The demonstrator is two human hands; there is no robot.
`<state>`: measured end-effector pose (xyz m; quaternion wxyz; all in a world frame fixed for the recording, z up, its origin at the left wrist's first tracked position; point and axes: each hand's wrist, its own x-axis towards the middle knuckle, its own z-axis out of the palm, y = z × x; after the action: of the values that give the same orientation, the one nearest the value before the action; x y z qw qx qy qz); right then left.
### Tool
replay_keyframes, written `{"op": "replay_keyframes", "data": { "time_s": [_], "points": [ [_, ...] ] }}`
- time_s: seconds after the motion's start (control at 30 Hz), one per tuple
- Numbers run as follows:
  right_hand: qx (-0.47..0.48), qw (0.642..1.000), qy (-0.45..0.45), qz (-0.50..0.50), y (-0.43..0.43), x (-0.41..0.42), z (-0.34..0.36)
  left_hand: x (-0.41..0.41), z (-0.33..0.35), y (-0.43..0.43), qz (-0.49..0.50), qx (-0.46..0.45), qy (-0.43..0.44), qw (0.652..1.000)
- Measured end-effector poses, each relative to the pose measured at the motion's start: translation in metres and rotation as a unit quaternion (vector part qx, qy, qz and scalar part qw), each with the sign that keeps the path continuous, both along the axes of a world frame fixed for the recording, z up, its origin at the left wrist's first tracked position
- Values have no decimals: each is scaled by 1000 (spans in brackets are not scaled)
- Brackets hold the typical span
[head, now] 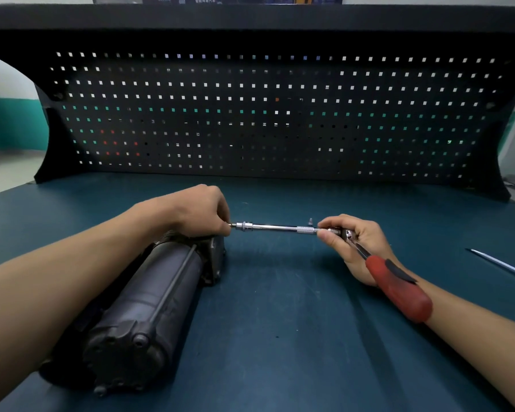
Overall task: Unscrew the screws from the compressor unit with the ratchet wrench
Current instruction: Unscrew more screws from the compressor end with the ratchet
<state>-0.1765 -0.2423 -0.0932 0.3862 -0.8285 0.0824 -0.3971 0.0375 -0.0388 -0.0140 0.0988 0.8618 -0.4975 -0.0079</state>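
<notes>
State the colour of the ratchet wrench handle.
Red with a black strip; the ratchet wrench handle shows best in the head view, below the right hand.

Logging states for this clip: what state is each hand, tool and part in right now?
left hand: fingers pinch the extension bar at its tip.
right hand: grips the ratchet wrench at its head.
ratchet wrench: held above the table, handle along the wrist.
compressor unit: lying on its side on the table.
metal rod: lying loose, far right.

dim, soft light from above; pegboard (pixel 265 114) dark, backlit through its holes; wide-angle curving at edges; focus sharp.
</notes>
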Motion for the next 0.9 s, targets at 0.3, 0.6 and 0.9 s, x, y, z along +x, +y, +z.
{"op": "replay_keyframes", "data": {
  "time_s": [0.3, 0.6, 0.9],
  "points": [
    [28, 1000, -5, -1, 0, 1, 0, -7, 4, 0, -17, -1, -28, 999],
    [80, 996, -23, -28, -8, 10, 2, -8, 0, -2, -55, 18, -4, 998],
    [258, 965, 37, -38, -11, 11, 11, -9, 0, -2, -62, -7, -11, 998]
  ]
}}
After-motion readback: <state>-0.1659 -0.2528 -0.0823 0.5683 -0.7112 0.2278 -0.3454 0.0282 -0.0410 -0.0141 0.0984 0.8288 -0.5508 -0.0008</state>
